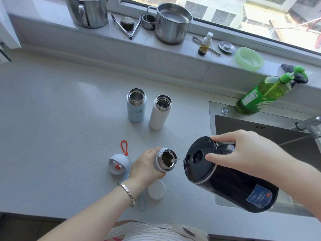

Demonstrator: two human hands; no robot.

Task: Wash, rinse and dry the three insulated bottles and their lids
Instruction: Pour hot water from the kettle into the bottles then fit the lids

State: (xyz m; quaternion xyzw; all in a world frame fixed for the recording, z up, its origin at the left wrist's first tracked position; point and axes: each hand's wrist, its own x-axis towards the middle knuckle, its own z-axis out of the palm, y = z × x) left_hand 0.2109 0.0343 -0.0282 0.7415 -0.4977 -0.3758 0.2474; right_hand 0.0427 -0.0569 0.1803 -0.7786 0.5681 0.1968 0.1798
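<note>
My left hand (147,166) grips a small grey bottle (165,160), open at the top, on the counter. My right hand (246,153) holds the handle of a black kettle (225,176), tilted so its spout sits at the bottle's mouth, and a thin stream of water passes between them. Farther back stand a light blue bottle (136,107) and a white bottle (159,113), both upright and without lids. A round grey lid with a red loop (119,163) lies left of my left hand. A white lid (156,189) and a pale blue loop (142,203) lie below my wrist.
A steel sink (260,134) with a tap (311,126) is at the right, and a green dish-soap pump bottle (262,94) stands behind it. The window sill holds steel pots (172,23), tongs, a small spray bottle (205,44) and a green dish (250,58).
</note>
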